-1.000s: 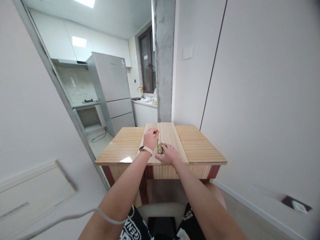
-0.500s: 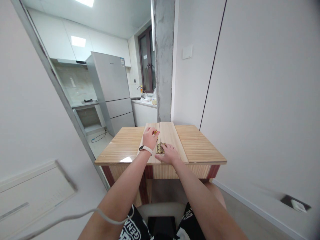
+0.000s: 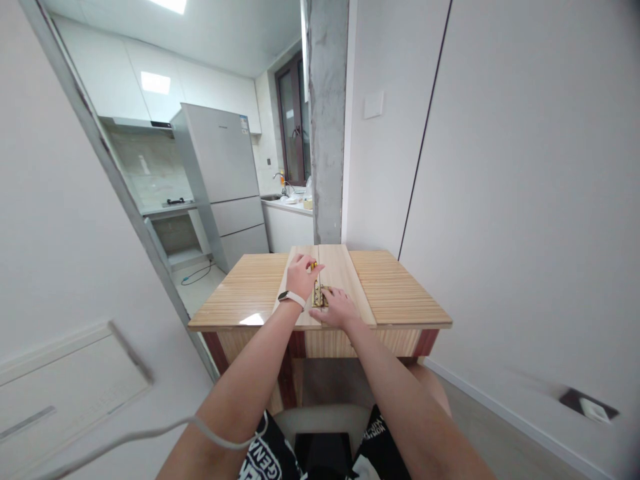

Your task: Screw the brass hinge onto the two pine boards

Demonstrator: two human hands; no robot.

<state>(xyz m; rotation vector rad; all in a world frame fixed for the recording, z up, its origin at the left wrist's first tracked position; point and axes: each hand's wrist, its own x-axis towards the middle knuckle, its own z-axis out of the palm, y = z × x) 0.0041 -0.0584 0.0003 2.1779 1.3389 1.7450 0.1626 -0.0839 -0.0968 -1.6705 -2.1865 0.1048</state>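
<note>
Two pale wooden boards [image 3: 345, 273] lie side by side on the table, with a narrow seam between them. A brass-coloured hinge [image 3: 317, 297] rests across that seam near the front. My right hand [image 3: 341, 309] holds the hinge down, its thumb at the near edge and its fingertips over the right leaf, partly hiding it. Above the left leaf, my left hand [image 3: 300, 275] is closed on a small screwdriver with a yellow and black handle [image 3: 314, 265]. The screwdriver points down at the hinge; its tip is too small to make out clearly.
The striped wooden table [image 3: 400, 293] stands against a grey pillar [image 3: 327, 133] and a white wall [image 3: 500, 167]. A fridge [image 3: 225, 160] and a sink counter [image 3: 287, 217] are beyond. A pale cable [image 3: 165, 425] crosses my left forearm.
My left hand's fingers and thumb have shifted slightly around the screwdriver handle, the thumb now further right. My right hand stays on the hinge.
</note>
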